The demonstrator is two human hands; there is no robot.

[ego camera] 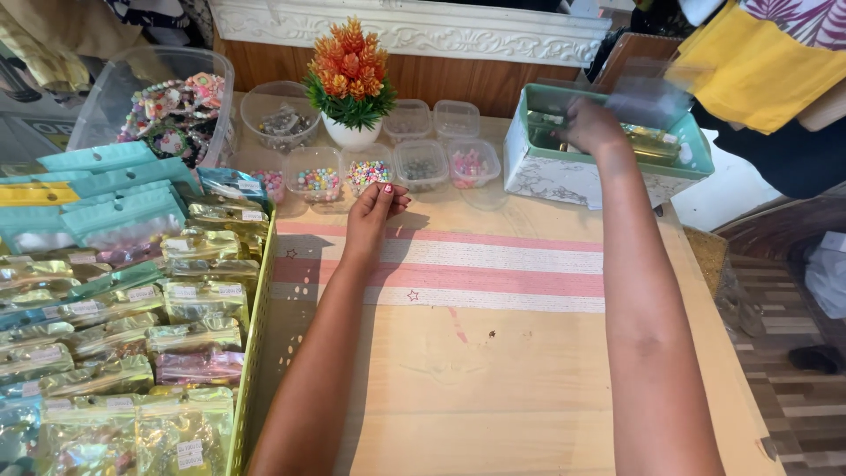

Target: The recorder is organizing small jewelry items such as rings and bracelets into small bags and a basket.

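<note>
My right hand reaches over a mint-green box with white marbled sides at the table's far right. It pinches a clear plastic bag, which is blurred above the box. Shiny packets lie inside the box. My left hand rests on the wooden table, fingers curled in, just in front of a small clear tub of mixed coloured beads. Whether the left hand has anything inside it is hidden.
Several small clear bead tubs line the back beside an orange artificial plant in a white pot. A large clear tub of bracelets and a yellow basket of shiny packets stand left. A pink striped mat crosses the table.
</note>
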